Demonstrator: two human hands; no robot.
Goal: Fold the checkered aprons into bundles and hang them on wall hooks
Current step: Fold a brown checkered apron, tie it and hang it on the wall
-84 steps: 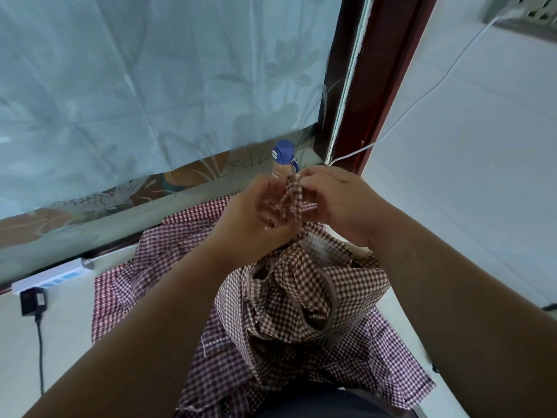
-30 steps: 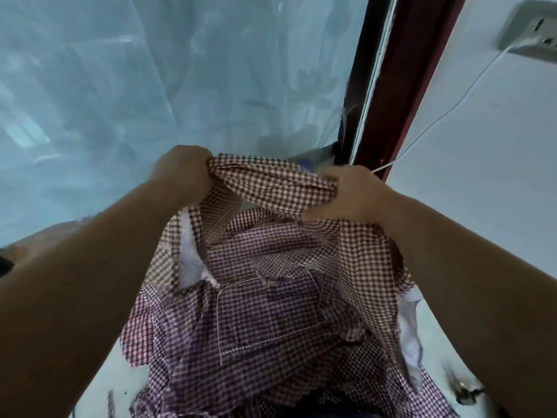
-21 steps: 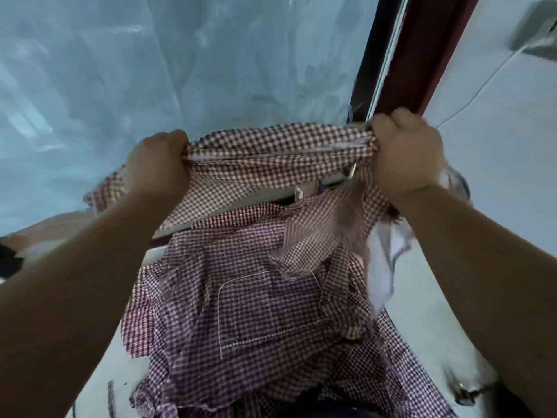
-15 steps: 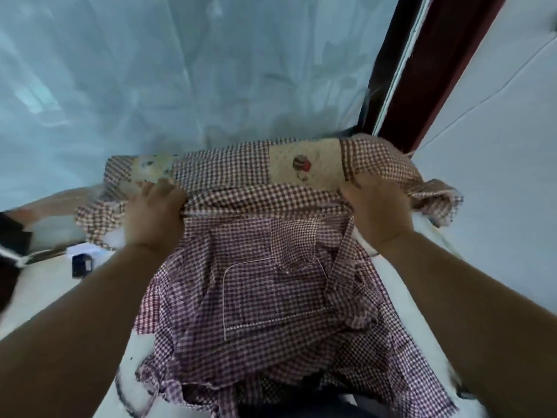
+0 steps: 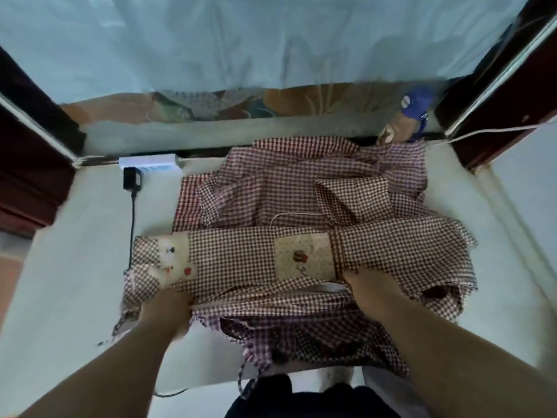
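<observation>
– On the flat white worktop [image 5: 75, 267], how far along is the folding?

– Early, I'd judge. A rumpled heap of red-and-white checkered aprons [image 5: 286, 188] covers the worktop's middle and back, all of it loose. Nothing is bundled yet, and no wall hooks are in view, so the hanging is all left to do.

– And the one being worked?

– One checkered apron with beige patches [image 5: 241, 257] lies across the worktop's near half as a long band, seemingly folded over once lengthwise. It needs folding down further to make a bundle.

– The hands?

– The left hand [image 5: 168, 309] sits at the band's near edge toward the worktop's left side. The right hand [image 5: 370, 294] is at the same edge toward the right. Both sets of fingers disappear under the cloth, and the left is blurred, so I cannot tell whether they pinch it or merely press.

– Any writing?

– None legible. The larger beige patch [image 5: 304, 257] bears a small red-brown stitched motif and no words. The white power strip [image 5: 147, 165] at the worktop's back-left edge and the brown bottle with a blue cap [image 5: 416, 107] at its back-right corner show no readable label.
</observation>
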